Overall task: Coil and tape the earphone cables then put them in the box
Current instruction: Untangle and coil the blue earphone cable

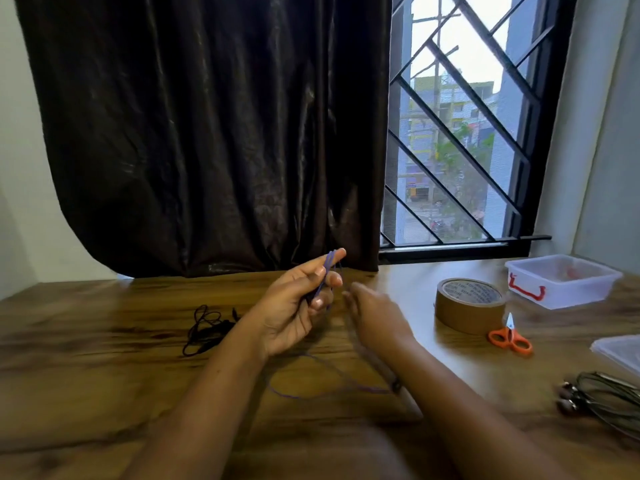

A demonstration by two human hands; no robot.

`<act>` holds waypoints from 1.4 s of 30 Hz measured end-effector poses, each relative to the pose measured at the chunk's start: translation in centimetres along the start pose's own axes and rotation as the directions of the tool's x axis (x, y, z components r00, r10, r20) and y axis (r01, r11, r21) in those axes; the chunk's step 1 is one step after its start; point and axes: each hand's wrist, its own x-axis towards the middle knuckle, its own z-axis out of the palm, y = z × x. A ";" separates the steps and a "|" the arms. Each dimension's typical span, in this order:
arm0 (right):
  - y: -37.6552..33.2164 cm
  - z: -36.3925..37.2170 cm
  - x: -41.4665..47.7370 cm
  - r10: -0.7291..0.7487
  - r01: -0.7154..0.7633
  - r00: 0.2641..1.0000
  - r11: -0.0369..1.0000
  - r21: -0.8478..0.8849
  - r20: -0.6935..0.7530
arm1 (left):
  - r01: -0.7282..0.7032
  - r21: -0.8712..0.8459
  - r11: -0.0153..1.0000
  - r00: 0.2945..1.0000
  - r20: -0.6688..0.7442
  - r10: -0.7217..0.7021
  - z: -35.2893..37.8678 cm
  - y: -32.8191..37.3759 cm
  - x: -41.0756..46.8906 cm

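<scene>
Two hands in view, both raised just above the bench (104,341).

Noted left hand (291,310) with palm toward the camera, fingers (313,271) curled and clamped on several loops of purple cable (326,268), loops upright between forefinger and thumb. Traced loose tail of the same cable down from that hand to a slack curve on the bench between the forearms.

Noted right hand (375,315) just beside the left, back of hand up, fingertips pointed toward the loops. Heavy blur here, so cannot tell whether its fingers are apart or pinching the cable.

Found black earphones (206,329) in a loose tangle on the bench, left of the left wrist.

Found tape roll (469,304) lying flat, right of the right hand. Scissors (509,337) with orange handles just beside its near edge, blades closed.

Logged clear box (561,289) with red latch at far right, below the window (457,133), top open, a reddish blur inside. Clear lid (620,351) at right edge, near the scissors.

Logged dark cable bundle (609,400) with metal earbuds at lower right on the bench.

Dark curtain (207,133) behind the bench.
</scene>
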 end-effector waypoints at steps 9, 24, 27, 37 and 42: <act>-4.8 1.0 -1.2 -0.275 0.213 0.861 0.959 0.188 0.427 | -0.155 0.489 0.858 0.854 -0.370 0.365 -2.5 -0.7 1.1; 1.2 -4.3 0.5 -0.167 0.136 0.953 0.981 -0.135 -0.253 | 0.238 0.257 0.937 0.966 0.039 -0.256 -0.1 -1.2 -0.2; 0.9 -3.1 0.3 -0.100 0.089 0.974 0.994 -0.061 -0.203 | 0.114 -0.011 0.993 0.984 0.136 -0.111 -0.1 -0.5 -0.1; -2.5 0.3 -0.7 -0.314 0.331 0.882 0.943 0.013 0.352 | -0.390 0.152 0.908 0.772 -0.484 0.413 -3.1 0.0 1.1; -2.5 -0.4 -0.2 -0.402 0.425 0.861 0.905 -0.005 0.311 | 0.058 0.864 0.500 0.760 -0.363 0.539 -5.9 -1.5 1.6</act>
